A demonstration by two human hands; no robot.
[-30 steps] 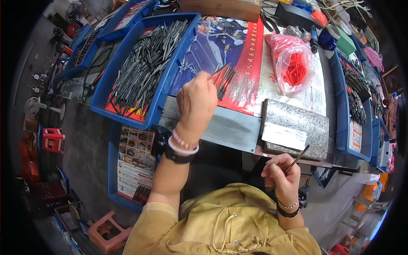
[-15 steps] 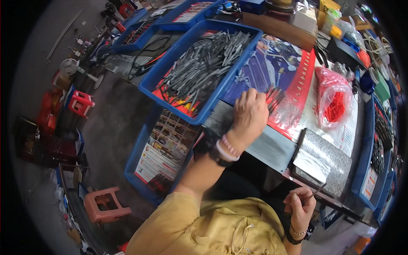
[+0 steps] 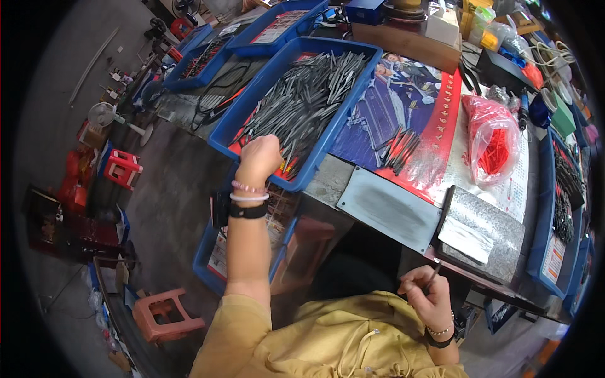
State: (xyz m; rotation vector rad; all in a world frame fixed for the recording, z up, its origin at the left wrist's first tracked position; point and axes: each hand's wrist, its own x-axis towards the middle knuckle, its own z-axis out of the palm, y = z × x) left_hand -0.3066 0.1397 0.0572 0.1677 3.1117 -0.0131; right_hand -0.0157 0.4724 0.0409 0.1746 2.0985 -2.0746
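Note:
My left hand (image 3: 260, 159), wearing bracelets and a dark wristband, is over the near left corner of a blue plastic tray (image 3: 217, 140). Its fingers are curled down, and anything inside them is hidden. A heap of slim dark grey metal pieces (image 3: 309, 94) fills that tray. My right hand (image 3: 430, 293) is closed at the table's front edge, pinching a thin dark rod (image 3: 436, 269) whose tip points up. On the poster sheet (image 3: 387, 94) lies a small bunch of dark slim pieces (image 3: 401, 150) with red among them.
A grey metal plate (image 3: 391, 208) and a speckled slab with white paper (image 3: 465, 239) lie along the front edge. An open plastic bag of red pieces (image 3: 493, 151) stands behind. More blue trays (image 3: 541, 252) line the right, with a pink stool (image 3: 165, 315) lower left.
My left hand has moved left from beside the small bunch on the poster to the blue tray's near corner. My right hand has shifted slightly left, still holding the rod.

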